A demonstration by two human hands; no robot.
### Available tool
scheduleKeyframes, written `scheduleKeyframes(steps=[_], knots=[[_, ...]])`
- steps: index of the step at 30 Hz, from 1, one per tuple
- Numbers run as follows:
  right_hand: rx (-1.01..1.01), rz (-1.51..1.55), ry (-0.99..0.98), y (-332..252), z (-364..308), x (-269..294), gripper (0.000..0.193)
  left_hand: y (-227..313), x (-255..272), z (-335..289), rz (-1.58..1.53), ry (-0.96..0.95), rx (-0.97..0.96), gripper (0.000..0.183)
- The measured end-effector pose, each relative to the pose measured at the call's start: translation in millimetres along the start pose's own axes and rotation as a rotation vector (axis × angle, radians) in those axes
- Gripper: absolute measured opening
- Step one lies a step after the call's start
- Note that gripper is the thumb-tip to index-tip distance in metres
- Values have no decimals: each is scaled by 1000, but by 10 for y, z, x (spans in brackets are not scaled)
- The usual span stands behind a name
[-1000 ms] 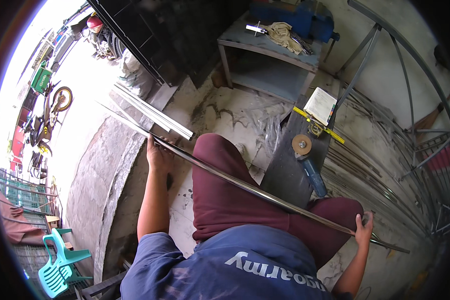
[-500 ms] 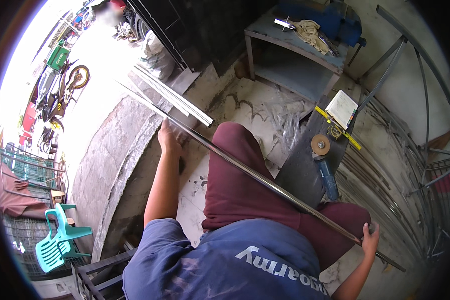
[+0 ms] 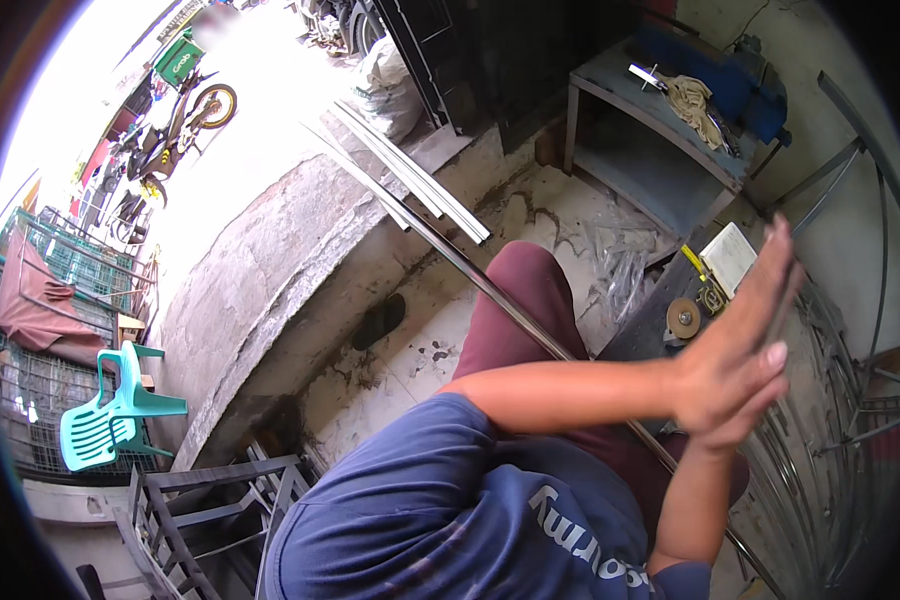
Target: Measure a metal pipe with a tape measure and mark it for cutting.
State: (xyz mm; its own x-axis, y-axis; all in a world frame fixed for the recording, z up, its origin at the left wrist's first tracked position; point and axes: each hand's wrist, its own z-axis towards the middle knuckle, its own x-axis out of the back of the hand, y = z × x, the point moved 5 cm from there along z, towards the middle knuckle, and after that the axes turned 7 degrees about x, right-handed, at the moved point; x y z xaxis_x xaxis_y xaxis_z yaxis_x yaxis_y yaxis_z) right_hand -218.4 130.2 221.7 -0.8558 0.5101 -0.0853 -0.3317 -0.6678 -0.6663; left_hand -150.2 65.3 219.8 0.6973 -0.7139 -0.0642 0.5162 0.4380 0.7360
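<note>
At the upper right a big grey surface (image 3: 595,172) is seen, and a dark surface (image 3: 632,335) is set nearer, beside the legs (image 3: 547,275). The shiny pipe (image 3: 528,318) is laid slantwise over the legs and is crossed above by the left forearm (image 3: 570,395). It looks stiff and not too heavy, but long and slick, so it could tip or roll; it would be best held by two hands, well apart, one on each side of its middle. Near it, pale bars (image 3: 435,195) are laid side by side. The left hand (image 3: 735,345) is held up flat, its fingers (image 3: 773,262) straight, and is touched by the right hand (image 3: 738,418); the pipe is gripped by neither. How far the right fingers are bent cannot be told. On the dark surface a grinder (image 3: 683,319) is partly hidden, with a tape measure (image 3: 712,297) near it
</note>
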Motion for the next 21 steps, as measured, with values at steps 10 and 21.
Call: scheduleKeyframes(steps=[10, 21], knots=[[-27, -981, -810, 22, -1055, 1278, 85, -104, 1431, -1411, 949, -498, 70, 83], [-354, -1217, -878, -202, -2626, 2609, 83, -361, 2295, -2533, 1011, -323, 359, 72]])
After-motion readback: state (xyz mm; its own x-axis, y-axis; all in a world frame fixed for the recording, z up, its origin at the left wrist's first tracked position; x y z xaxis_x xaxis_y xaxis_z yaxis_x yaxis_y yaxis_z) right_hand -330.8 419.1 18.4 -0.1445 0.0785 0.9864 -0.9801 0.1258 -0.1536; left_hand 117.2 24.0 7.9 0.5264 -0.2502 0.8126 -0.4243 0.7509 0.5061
